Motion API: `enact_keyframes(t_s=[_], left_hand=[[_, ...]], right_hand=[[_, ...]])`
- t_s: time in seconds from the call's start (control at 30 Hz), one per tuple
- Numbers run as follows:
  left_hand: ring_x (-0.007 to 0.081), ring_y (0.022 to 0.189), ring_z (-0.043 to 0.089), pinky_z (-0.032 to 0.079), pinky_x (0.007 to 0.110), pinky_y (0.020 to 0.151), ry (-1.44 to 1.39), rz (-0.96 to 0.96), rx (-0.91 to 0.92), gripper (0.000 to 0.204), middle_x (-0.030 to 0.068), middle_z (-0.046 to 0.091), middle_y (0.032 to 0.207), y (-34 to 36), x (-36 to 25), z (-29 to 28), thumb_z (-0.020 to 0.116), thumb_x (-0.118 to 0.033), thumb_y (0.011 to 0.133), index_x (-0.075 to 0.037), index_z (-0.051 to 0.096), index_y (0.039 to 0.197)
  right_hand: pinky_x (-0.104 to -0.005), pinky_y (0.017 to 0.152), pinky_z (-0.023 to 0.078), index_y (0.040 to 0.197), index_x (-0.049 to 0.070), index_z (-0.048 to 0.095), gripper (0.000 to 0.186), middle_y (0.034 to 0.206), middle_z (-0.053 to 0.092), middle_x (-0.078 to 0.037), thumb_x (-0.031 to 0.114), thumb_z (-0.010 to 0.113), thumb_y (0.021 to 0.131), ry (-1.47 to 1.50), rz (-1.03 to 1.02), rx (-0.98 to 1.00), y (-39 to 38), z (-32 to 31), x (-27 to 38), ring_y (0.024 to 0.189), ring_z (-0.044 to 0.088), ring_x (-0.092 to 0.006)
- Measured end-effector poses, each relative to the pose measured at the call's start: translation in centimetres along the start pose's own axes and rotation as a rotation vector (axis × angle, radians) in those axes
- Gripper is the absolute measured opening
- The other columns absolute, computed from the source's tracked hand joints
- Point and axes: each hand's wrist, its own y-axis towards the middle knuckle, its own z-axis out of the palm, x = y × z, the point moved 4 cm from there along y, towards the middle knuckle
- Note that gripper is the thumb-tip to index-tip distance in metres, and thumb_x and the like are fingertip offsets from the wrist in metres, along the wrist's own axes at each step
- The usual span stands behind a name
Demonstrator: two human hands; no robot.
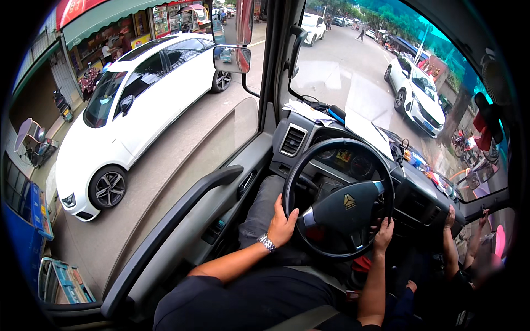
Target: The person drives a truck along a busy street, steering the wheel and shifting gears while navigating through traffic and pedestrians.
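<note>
A black steering wheel with silver-trimmed spokes and a gold emblem fills the space before me. My left hand, with a metal wristwatch at its wrist, grips the rim on the left side. On the right side of the rim, my right hand is wrapped round it, with some fingers hidden behind. The instrument cluster shows through the upper part of the wheel.
Papers and a white sheet lie on the dashboard. A white car stands beside the open left window, past the side mirror. Another white car is ahead right. A passenger's hand touches the dashboard's right side.
</note>
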Motion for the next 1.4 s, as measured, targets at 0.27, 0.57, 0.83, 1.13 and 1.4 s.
enact_keyframes(t_s=[0.27, 0.57, 0.83, 1.13, 1.4], left_hand=[[0.0422, 0.150, 0.029, 0.028, 0.041, 0.122, -0.018, -0.039, 0.030, 0.095, 0.0336, 0.019, 0.163, 5.2, -0.4, -1.8, 0.067, -0.031, 0.098, 0.005, 0.006, 0.160], [0.0309, 0.121, 0.063, 0.048, 0.039, 0.103, 0.158, -0.165, -0.011, 0.062, 0.0220, 0.062, 0.134, 17.9, -4.3, -3.2, 0.064, -0.034, 0.100, -0.002, 0.043, 0.149], [0.0400, 0.104, 0.069, 0.053, 0.043, 0.090, 0.511, 0.086, 0.272, 0.050, 0.0226, 0.073, 0.107, 32.1, -7.2, 0.5, 0.054, -0.048, 0.103, -0.006, 0.065, 0.128], [0.0402, 0.097, 0.071, 0.053, 0.043, 0.085, 0.599, 0.111, 0.333, 0.055, 0.0226, 0.074, 0.100, 36.7, -8.3, 2.5, 0.057, -0.055, 0.100, -0.003, 0.072, 0.111], [0.0258, 0.086, 0.070, 0.053, 0.038, 0.079, 0.306, -0.009, 0.320, 0.050, 0.0151, 0.072, 0.094, 33.3, -5.3, 0.4, 0.060, -0.048, 0.101, -0.001, 0.064, 0.119]], right_hand=[[-0.0347, 0.072, 0.053, 0.141, 0.002, 0.042, 0.048, 0.104, 0.063, -0.012, 0.033, 0.050, 0.106, -0.184, -0.056, -0.056, -3.5, 2.8, -1.8, 0.075, 0.063, -0.0195], [-0.0449, 0.105, 0.045, 0.151, -0.004, 0.034, 0.068, 0.124, 0.062, -0.026, 0.041, 0.057, 0.105, -0.015, 0.522, -0.070, -9.0, 5.7, 8.9, 0.113, 0.062, -0.0358], [-0.0335, 0.103, 0.045, 0.144, -0.006, 0.039, 0.066, 0.126, 0.061, -0.018, 0.034, 0.068, 0.100, 0.189, 0.458, 0.035, 2.0, 4.6, 11.1, 0.115, 0.059, -0.0209], [-0.0294, 0.063, 0.055, 0.132, 0.002, 0.055, 0.052, 0.094, 0.069, -0.009, 0.039, 0.069, 0.098, -0.001, 0.482, 0.163, 14.5, 8.2, 12.1, 0.072, 0.068, -0.0150], [-0.0404, 0.071, 0.056, 0.120, 0.003, 0.065, 0.045, 0.084, 0.073, -0.016, 0.041, 0.070, 0.095, -0.383, 0.224, 0.134, 17.8, 8.3, 12.1, 0.074, 0.073, -0.0302]])
